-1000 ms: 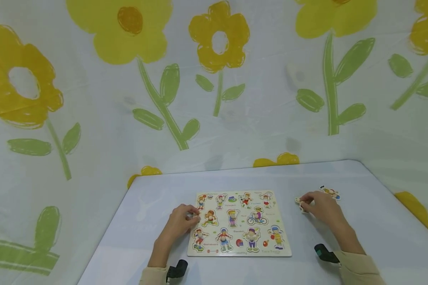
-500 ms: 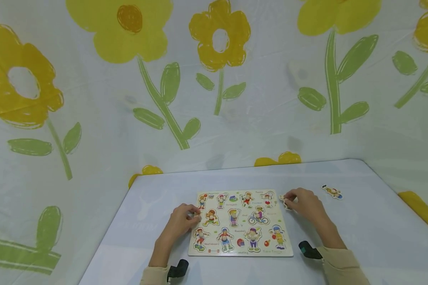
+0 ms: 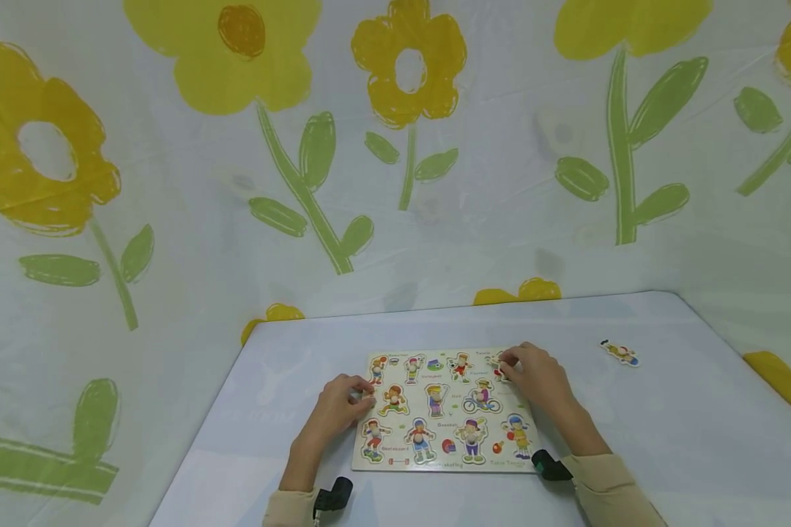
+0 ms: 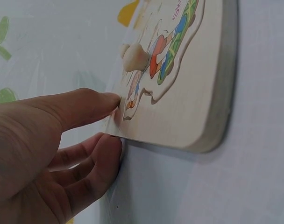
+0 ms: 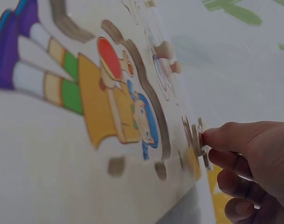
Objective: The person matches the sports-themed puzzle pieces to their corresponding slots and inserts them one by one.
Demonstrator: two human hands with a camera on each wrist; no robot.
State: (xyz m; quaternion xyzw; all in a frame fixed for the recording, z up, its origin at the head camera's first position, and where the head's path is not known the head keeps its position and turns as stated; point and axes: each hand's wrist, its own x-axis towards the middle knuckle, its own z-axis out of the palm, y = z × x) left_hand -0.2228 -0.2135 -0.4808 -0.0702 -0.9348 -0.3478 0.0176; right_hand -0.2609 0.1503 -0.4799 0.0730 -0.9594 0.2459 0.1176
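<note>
A pale wooden puzzle board (image 3: 417,405) printed with sports figures lies on the white table. My left hand (image 3: 336,408) holds its left edge; the left wrist view shows the thumb (image 4: 102,102) on the face and curled fingers (image 4: 104,156) against the side. Above the board's upper right corner, my right hand (image 3: 537,372) pinches a small puzzle piece (image 5: 196,140), seen edge-on in the right wrist view and mostly covered by the fingertips from the head. Other figures sit in the board, including a skateboarder with a wooden knob (image 4: 135,58).
One loose puzzle piece (image 3: 619,353) lies on the table (image 3: 685,410) to the right of the board. A flower-printed cloth (image 3: 501,183) hangs behind the table. A black wrist camera (image 3: 550,465) sits near the board's lower right corner.
My right hand has carried the puzzle piece leftward from the table's right side to over the board's upper right corner. The left hand stays at the board's left edge.
</note>
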